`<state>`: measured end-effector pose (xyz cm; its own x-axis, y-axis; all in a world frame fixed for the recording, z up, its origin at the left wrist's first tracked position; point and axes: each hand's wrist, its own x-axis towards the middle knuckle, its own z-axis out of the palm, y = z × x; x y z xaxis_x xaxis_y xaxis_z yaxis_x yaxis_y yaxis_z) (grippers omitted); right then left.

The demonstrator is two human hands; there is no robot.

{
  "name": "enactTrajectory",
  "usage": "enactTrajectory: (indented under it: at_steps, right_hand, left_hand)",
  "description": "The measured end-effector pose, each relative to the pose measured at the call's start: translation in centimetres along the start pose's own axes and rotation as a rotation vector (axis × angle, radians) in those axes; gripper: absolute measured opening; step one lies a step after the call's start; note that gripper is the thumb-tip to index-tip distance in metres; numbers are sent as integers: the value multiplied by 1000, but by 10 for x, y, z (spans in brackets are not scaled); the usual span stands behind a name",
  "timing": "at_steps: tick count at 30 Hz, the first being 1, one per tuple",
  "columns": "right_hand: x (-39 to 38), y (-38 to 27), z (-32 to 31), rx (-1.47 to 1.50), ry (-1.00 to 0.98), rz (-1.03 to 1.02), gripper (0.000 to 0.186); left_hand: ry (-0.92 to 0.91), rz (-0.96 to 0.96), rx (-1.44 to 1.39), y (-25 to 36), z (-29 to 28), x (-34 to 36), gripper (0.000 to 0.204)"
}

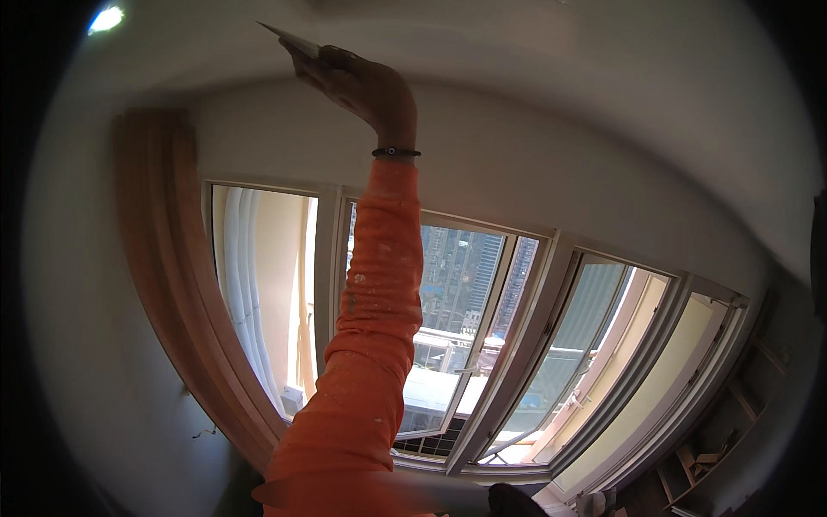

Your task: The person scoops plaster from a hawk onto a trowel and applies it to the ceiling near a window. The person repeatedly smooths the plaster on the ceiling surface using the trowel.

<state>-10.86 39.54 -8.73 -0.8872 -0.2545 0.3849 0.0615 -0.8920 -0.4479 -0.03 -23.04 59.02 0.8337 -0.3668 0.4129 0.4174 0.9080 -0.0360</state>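
My left hand [353, 86] is raised high at the upper middle, close beneath the ceiling, its fingers closed on a thin, flat scraper [293, 40] whose pointed corner sticks out toward the upper left. The arm wears an orange sleeve spotted with pale marks, and a dark bracelet [394, 152] circles the wrist. Whether the scraper touches the ceiling [560, 52] I cannot tell. My right hand is not recognisable anywhere in the frame. A dark rounded shape [512, 501] and a blurred band at the bottom edge are too unclear to name.
White-framed windows [560, 250] span the wall ahead, some sashes open, with tall buildings outside. A brownish-pink curtain [159, 224] hangs at the left. Wooden shelving [749, 401] stands at the lower right. A bright light [106, 19] shows at the upper left.
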Motion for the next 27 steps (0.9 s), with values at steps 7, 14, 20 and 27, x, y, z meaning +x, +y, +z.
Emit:
enactTrajectory:
  at_steps: [7,14,20,27]
  right_hand:
    - [65,22,66,-280,340,90,50]
    - [62,41,79,84,453,2,49]
    - [22,22,85,-1613,145,-386,47]
    - [-23,12,99,-1082,531,-427,46]
  left_hand:
    - [48,249,31,-40,-24,148,52]
    - [-11,189,157,0,-11,119,63]
    - [-79,175,113,49,26,27,69]
    - [-11,246,-29,131,102,-116,60]
